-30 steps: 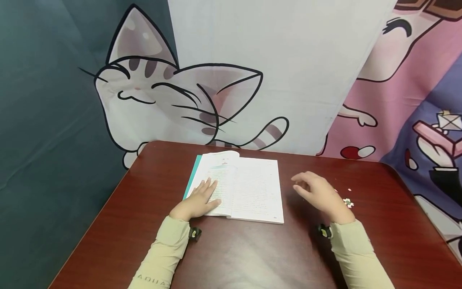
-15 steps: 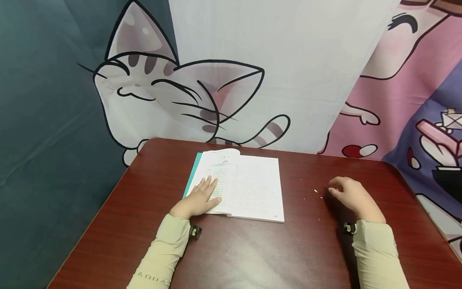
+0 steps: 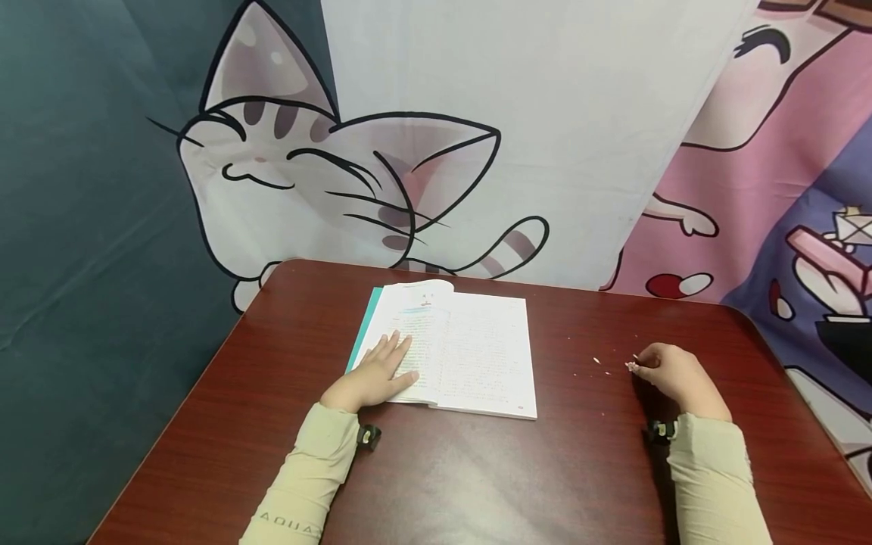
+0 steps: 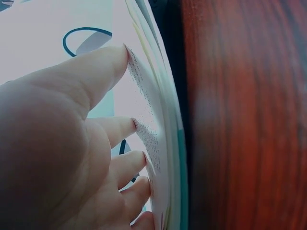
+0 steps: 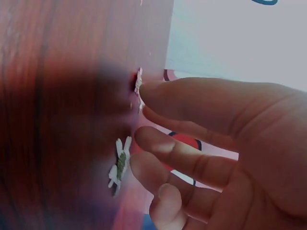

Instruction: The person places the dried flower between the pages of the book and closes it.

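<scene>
An open book [image 3: 485, 356] with printed pages and a teal cover edge lies on the table. My left hand [image 3: 371, 382] rests on its left page, fingers straight and spread; in the left wrist view the fingertips touch the print beside the bent page edges [image 4: 165, 96]. Right of the book, my right hand [image 3: 681, 378] pinches a small pinkish dried flower [image 5: 138, 82] between thumb and forefinger, low over the table. Close by the curled other fingers lies a white flower with a green centre [image 5: 121, 163], which the hand hides in the head view.
Several tiny pale bits [image 3: 596, 360] are scattered between the book and my right hand. The dark red wooden table [image 3: 463, 477] ends at the back against a cloth printed with a cartoon cat [image 3: 259, 174].
My right hand has moved right, away from the book, down to the small flowers, and its thumb and forefinger have taken hold of the pinkish one. My left hand stays on the page.
</scene>
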`<state>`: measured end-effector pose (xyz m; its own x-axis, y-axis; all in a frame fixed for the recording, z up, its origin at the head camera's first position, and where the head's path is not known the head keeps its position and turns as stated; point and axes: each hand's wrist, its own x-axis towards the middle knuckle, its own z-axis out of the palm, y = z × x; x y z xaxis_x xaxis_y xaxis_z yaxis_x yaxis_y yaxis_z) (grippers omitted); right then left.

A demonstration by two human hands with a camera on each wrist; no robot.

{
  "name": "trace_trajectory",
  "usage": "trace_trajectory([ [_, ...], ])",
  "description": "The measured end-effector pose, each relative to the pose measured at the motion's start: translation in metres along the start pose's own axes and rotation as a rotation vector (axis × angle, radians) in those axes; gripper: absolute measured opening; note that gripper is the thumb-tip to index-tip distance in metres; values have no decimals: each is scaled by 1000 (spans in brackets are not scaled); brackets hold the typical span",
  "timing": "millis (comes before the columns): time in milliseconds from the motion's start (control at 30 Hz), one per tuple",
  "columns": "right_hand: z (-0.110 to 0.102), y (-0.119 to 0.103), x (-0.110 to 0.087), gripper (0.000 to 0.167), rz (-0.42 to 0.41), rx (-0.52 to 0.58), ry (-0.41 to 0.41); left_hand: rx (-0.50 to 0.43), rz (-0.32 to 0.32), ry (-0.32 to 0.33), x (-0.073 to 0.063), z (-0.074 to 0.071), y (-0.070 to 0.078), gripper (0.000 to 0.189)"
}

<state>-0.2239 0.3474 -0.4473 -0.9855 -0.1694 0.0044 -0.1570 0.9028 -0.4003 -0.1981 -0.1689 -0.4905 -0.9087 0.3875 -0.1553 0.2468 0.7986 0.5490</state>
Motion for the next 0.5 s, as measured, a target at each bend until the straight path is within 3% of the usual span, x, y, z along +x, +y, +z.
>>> trace_trajectory([
  [167,2,-2,3,20,15,-21,-3,-7,3,5,3,3,-5,78],
  [500,2,-6,6,15,67,0,-39,-17,-8,6,-1,-2,2,77],
])
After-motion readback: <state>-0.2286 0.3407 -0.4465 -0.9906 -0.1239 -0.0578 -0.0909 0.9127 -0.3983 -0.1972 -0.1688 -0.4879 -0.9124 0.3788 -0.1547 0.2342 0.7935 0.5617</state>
